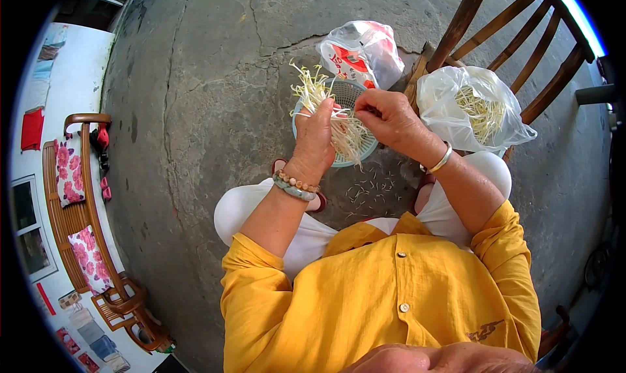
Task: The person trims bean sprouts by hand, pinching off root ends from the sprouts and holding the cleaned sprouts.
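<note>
My left hand [315, 137] is closed around a bunch of bean sprouts [308, 91], whose yellow heads stick out past the thumb and whose pale tails hang down on the other side. Just to the right, my right hand [391, 117] has its thumb and fingers pinched together; whatever they hold is too small or hidden to make out. Both hands are above a light blue plastic basket [370, 152], partly covered by the sprouts and hands. An open clear plastic bag [438, 99] with more bean sprouts [479, 109] sits to the right on a wooden chair.
A white and red plastic bag [381, 50] stands behind the basket. Small broken root ends [375, 189] are scattered on the concrete floor [215, 99] between my feet. The wooden chair back [554, 86] rises at the right. A wooden bench [65, 233] with floral cushions is along the left wall.
</note>
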### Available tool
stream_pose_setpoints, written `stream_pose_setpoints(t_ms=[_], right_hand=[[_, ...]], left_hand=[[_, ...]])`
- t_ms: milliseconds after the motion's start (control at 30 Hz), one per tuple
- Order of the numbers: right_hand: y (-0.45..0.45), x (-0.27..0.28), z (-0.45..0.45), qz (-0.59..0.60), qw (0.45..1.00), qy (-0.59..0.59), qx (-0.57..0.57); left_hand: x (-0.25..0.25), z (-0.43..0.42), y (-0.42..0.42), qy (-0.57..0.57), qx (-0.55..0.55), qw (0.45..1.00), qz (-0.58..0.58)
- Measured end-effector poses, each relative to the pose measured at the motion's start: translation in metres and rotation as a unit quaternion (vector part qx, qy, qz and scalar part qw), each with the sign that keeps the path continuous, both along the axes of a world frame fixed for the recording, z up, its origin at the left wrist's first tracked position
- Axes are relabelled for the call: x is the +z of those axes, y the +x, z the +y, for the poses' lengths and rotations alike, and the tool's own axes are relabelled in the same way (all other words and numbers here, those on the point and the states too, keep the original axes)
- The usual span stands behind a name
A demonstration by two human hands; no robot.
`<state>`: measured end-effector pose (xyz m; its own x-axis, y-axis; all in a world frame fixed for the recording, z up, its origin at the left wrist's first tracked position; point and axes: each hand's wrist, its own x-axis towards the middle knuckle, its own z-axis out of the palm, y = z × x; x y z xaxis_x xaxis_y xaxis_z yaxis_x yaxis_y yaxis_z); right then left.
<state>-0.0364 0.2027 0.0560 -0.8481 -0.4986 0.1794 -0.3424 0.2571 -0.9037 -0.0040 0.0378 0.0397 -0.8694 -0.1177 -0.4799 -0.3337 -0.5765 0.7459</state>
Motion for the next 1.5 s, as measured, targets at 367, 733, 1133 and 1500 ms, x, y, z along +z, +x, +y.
stream_pose_setpoints(t_ms=[367,733,1133,1500], right_hand=[[-0.002,0.002,0.003,-0.129,0.99,-0.042,0.029],[0.019,-0.008,-0.015,0.157,0.977,0.136,0.044],[0.009,-0.007,-0.008,0.19,0.973,0.128,-0.01],[-0.012,-0.014,-0.002,-0.074,0.989,-0.096,-0.084]], left_hand=[[0.002,-0.001,-0.001,-0.01,0.056,0.998,-0.005],[-0.003,0.003,-0.001,0.031,0.04,0.999,0.006],[0.005,0.003,-0.001,0.073,0.004,0.997,-0.01],[0.0,-0.003,0.001,0.054,-0.031,0.997,-0.049]])
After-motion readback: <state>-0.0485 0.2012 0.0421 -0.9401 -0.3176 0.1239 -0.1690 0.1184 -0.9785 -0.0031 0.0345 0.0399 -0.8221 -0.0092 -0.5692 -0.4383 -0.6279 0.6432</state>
